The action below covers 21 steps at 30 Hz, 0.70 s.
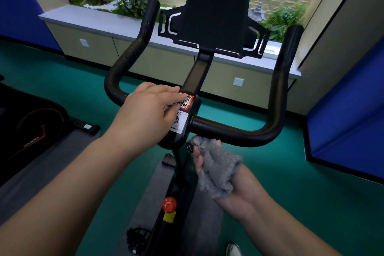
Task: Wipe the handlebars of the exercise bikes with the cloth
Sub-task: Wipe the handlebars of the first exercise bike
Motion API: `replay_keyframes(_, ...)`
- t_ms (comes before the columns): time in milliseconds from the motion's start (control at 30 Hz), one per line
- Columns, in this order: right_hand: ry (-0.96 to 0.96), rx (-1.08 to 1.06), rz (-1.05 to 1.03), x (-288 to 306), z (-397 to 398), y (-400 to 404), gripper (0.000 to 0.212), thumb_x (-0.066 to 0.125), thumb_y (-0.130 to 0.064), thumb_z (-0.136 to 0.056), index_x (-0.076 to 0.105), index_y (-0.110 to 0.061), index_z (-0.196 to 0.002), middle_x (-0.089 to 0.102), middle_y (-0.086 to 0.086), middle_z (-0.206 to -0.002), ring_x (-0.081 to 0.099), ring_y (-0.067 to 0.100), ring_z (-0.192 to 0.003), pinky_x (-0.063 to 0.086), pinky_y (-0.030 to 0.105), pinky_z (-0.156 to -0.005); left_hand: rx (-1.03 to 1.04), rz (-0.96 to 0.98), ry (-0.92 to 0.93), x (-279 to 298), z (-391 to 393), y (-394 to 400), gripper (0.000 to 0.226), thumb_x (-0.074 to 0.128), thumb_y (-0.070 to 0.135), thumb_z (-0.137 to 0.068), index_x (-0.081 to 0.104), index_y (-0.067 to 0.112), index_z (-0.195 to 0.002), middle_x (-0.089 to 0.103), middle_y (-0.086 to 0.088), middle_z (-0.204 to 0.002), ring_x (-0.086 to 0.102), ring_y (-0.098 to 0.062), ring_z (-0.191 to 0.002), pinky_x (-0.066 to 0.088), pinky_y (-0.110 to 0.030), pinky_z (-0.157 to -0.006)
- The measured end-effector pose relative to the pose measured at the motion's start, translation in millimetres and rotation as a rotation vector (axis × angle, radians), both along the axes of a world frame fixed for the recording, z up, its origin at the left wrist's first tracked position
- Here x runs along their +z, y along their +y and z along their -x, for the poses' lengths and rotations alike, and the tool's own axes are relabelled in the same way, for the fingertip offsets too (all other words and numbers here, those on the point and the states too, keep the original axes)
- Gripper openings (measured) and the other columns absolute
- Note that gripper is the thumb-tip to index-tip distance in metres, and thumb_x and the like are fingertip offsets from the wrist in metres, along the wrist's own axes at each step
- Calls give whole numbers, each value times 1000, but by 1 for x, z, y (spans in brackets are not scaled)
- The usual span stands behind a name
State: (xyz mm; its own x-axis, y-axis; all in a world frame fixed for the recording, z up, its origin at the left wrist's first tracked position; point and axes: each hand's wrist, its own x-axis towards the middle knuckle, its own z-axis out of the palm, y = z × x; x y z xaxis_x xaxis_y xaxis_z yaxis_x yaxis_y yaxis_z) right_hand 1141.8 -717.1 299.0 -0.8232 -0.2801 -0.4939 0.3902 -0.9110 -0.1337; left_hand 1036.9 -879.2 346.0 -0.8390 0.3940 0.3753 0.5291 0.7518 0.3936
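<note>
Head view: the left hand point(148, 108) is laid palm down on the middle block of the handlebars point(239, 131), its fingers straight and close together, the fingertips resting on a red sticker point(187, 101) with a printed code; a white sticker point(179, 120) lies just below it. The right hand point(224, 183) is held lower, palm turned up, and a grey fluffy cloth point(218, 168) is gripped in it, bunched between the thumb and the curled fingers. The top of the cloth is pressed against the underside of the right half of the bar, just beside the middle block.

The handlebars are black and are bent upward into two long horns, one on each side. Between the horns a black tablet holder point(214, 23) is carried on an upright stem. Below the hands the bike frame point(178, 203) is seen, with a red knob point(169, 203) and a yellow label under it, and a black pedal point(137, 237) at the lower left. A grey mat point(149, 203) is spread beneath the bike on a green floor point(270, 172). Part of another black machine point(31, 129) is seen at the left edge. Behind the bike a low ledge point(99, 21) with green plants point(128, 5) and a small stone lantern point(257, 13) is set before a pale brick wall, with blue panels on both sides.
</note>
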Motion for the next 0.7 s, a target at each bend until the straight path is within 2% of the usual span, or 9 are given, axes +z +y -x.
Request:
replay_keyframes(100, 49, 117, -404, 11, -3, -10, 21, 64, -14, -85, 66, 0, -101, 68, 9, -80, 63, 11, -57, 51, 19, -49, 4, -2, 15, 0, -1, 1, 28, 60, 21, -88, 68, 30, -114, 64, 7, -121, 50, -26, -111, 43, -43, -96)
replay_keyframes(200, 247, 231, -964, 34, -24, -16, 24, 69, -10, -81, 66, -17, -104, 74, -6, -89, 69, 10, -74, 56, 23, -65, 9, 18, 29, -1, -1, 2, 28, 61, 21, -87, 68, 28, -113, 65, 5, -121, 52, -26, -110, 43, -41, -96)
replay_keyframes(267, 444, 130, -1409, 49, -33, -8, 35, 77, -12, -74, 63, -32, -100, 68, -25, -95, 67, 0, -86, 58, 25, -75, 7, 21, 35, -1, -1, 1, 28, 59, 23, -87, 69, 28, -113, 65, 5, -120, 53, -27, -108, 44, -41, -95)
replay_keyframes(333, 739, -85, -1944, 63, -28, 11, 37, 77, -18, -73, 60, -35, -101, 62, -25, -101, 60, -3, -94, 52, 18, -82, 9, 18, 35, -1, -1, 2, 28, 57, 26, -87, 69, 28, -112, 65, 5, -119, 53, -27, -107, 45, -42, -94)
replay_keyframes(400, 905, -148, -2304, 72, -9, 31, 39, 74, -18, -76, 61, -29, -112, 55, -24, -102, 51, -2, -97, 43, 18, -86, 15, 31, 27, -1, -2, 3, 28, 60, 22, -88, 68, 28, -114, 65, 5, -121, 51, -26, -109, 44, -43, -95)
replay_keyframes(467, 861, 18, -2438, 76, 16, 42, 36, 68, -19, -83, 61, -26, -118, 50, -16, -108, 47, 4, -102, 36, 20, -88, 21, 39, 33, 0, -3, 4, 29, 61, 20, -87, 68, 27, -114, 64, 5, -121, 51, -25, -110, 43, -41, -96)
replay_keyframes(533, 785, 298, -2459, 69, 38, 47, 27, 58, -27, -91, 60, -28, -118, 51, -8, -109, 49, 12, -102, 39, 25, -87, 21, 40, 43, 0, -3, 4, 29, 62, 19, -87, 68, 26, -114, 65, 4, -121, 51, -25, -109, 44, -40, -94)
replay_keyframes(600, 746, 550, -2424, 65, 52, 45, 22, 50, -38, -94, 62, -26, -107, 56, -4, -97, 57, 18, -93, 46, 31, -79, 25, 47, 42, -1, -3, 4, 29, 60, 21, -87, 68, 25, -114, 65, 3, -121, 52, -27, -108, 45, -42, -93)
replay_keyframes(700, 744, 630, -2313, 69, 64, 39, 35, 54, -50, -89, 64, -19, -101, 62, -1, -69, 63, 18, -70, 52, 32, -71, 28, 53, 46, -1, -4, 5, 35, 50, 29, -83, 69, 25, -113, 65, 3, -120, 53, -27, -107, 46, -42, -92)
